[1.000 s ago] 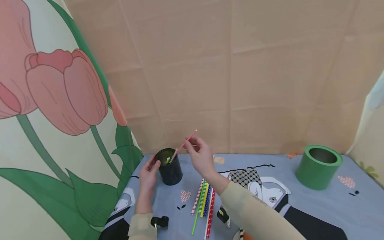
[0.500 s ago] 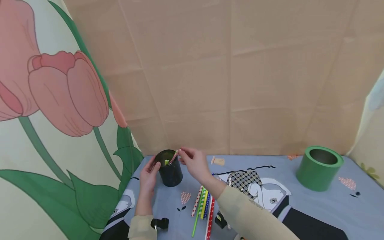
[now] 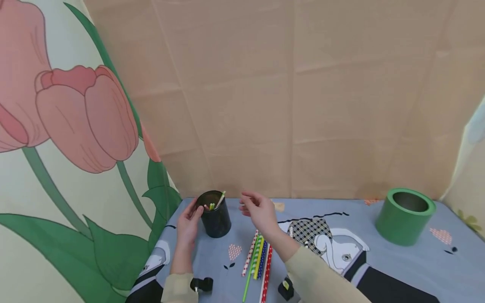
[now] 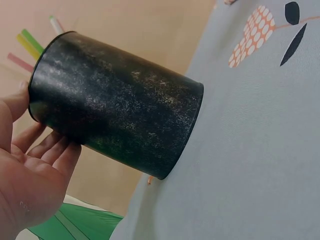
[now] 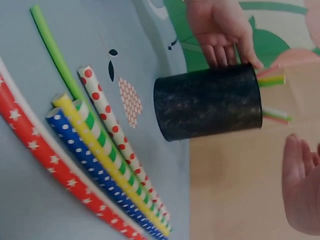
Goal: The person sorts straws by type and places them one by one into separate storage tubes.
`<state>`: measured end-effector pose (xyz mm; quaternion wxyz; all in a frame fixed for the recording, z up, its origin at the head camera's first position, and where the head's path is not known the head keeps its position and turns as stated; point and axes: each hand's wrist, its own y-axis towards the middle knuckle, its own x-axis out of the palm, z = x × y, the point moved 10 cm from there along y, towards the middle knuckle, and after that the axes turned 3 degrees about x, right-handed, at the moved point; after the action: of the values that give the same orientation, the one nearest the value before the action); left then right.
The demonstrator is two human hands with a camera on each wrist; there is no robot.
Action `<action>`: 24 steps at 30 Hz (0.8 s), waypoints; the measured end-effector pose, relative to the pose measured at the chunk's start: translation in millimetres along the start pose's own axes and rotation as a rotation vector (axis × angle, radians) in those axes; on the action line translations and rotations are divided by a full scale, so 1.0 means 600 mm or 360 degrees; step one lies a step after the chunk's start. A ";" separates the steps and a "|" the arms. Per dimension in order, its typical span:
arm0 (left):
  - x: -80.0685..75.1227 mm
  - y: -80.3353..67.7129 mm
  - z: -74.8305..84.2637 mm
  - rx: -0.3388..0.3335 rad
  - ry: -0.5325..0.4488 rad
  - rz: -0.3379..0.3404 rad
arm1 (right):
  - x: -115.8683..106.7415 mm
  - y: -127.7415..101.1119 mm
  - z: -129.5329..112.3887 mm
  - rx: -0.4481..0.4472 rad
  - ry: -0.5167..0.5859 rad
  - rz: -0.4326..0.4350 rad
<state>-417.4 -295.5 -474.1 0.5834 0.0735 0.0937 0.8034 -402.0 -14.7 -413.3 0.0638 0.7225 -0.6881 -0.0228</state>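
Observation:
A black cylindrical cup (image 3: 216,224) stands upright at the left of the table. My left hand (image 3: 187,229) holds it near the rim, the thumb on one side and the fingers against its wall, as the left wrist view shows on the cup (image 4: 115,105). Green, yellow and pink straws (image 5: 271,80) poke out of its mouth. To the right of the cup, a short gap away, my right hand (image 3: 262,213) hangs with loosely bent fingers and nothing in them. Several patterned paper straws (image 3: 258,256) lie in a bunch between my forearms.
A green cylindrical container (image 3: 403,219) with a thick rim stands far right. The blue patterned cloth (image 3: 322,290) covers the table, and a brown sheet (image 3: 288,105) hangs behind it. A small black clamp-like piece (image 3: 202,284) is at my left sleeve.
My right hand lowered a pink straw into the black cup, let go of it and drew back to the right. My left hand stays on the cup.

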 end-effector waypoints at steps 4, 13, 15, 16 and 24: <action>-0.002 -0.002 -0.004 -0.0016 -0.0012 0.0001 | -0.029 -0.019 0.037 0.0175 0.0039 0.0002; 0.005 0.006 0.007 -0.0024 -0.0004 -0.0004 | -0.075 -0.079 0.112 0.0432 0.0085 -0.0014; 0.007 0.008 0.007 -0.0027 -0.0013 -0.0014 | -0.079 -0.090 0.128 0.0466 0.0032 -0.0036; 0.008 0.009 0.007 -0.0030 -0.0013 -0.0014 | -0.082 -0.095 0.136 0.0487 0.0000 -0.0045; 0.003 0.006 0.001 -0.0032 -0.0032 0.0004 | -0.105 -0.125 0.189 0.0632 0.0025 -0.0025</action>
<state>-420.9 -294.8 -472.6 0.5839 0.0758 0.0797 0.8043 -344.5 44.5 -538.6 -0.0747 0.7265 -0.6728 0.1185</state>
